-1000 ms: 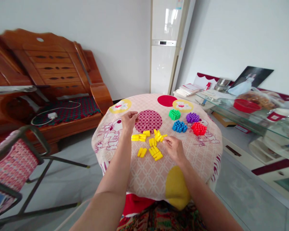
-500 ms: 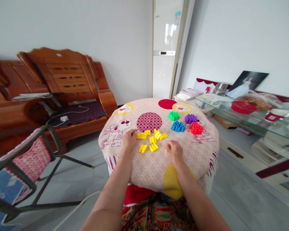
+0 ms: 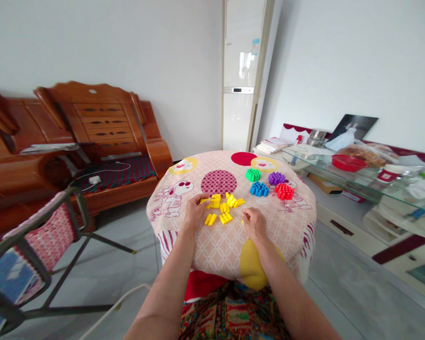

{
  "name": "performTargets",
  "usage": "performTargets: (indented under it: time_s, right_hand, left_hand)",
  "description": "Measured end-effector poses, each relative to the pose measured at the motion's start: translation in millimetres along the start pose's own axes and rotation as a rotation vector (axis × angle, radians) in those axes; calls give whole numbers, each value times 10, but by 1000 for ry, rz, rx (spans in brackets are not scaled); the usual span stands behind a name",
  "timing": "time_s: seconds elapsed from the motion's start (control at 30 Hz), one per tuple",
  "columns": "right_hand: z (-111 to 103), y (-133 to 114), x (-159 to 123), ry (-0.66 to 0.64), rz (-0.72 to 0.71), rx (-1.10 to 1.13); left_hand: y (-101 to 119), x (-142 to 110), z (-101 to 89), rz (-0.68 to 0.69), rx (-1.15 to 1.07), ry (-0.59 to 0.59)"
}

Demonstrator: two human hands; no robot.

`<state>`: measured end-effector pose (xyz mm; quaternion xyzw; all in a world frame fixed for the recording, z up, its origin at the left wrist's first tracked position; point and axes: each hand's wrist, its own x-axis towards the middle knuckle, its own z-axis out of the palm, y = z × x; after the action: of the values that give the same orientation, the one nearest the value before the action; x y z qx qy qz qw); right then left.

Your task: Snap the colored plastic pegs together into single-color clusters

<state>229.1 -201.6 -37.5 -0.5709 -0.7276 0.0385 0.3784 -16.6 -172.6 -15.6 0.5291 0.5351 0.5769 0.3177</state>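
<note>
Farthest left stands a dark metal-framed chair with a pink woven back (image 3: 51, 241), and beyond it a glossy brown carved wooden sofa (image 3: 102, 113). On the round table's pale pink patterned cloth (image 3: 216, 252), my left hand (image 3: 194, 211) bends its fingers at the left edge of the scattered short yellow plastic pieces (image 3: 225, 208); I cannot tell whether they grip one. The pieces lie in small groups between my hands. My right hand (image 3: 255, 224) is curled nearly closed, its fingertips pinching a small yellow piece (image 3: 242, 221), just the end showing. Farther back, to the right, sit a green knobbly plastic cluster (image 3: 253, 174), a blue one (image 3: 259, 189), a purple one (image 3: 276, 178) and a red one (image 3: 284, 191).
</note>
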Motion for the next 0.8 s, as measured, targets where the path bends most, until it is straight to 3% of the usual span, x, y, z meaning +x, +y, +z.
performTargets:
  time_s: [0.17, 0.3, 0.4, 0.53, 0.8]
  right_hand:
    - [-22, -54, -16, 99, -39, 81]
    - [-57, -239, -48, 179, -196, 195]
    - [-45, -312, -74, 171, -262, 236]
    - [-77, -232, -102, 147, -237, 204]
    - [-333, -87, -186, -40, -186, 43]
  left_hand:
    - [151, -85, 85, -66, -150, 27]
    - [284, -170, 347, 1, 53, -73]
    - [379, -255, 623, 99, 208, -175]
    - [437, -377, 903, 179, 243, -226]
    - [345, -567, 1061, 195, 162, -280]
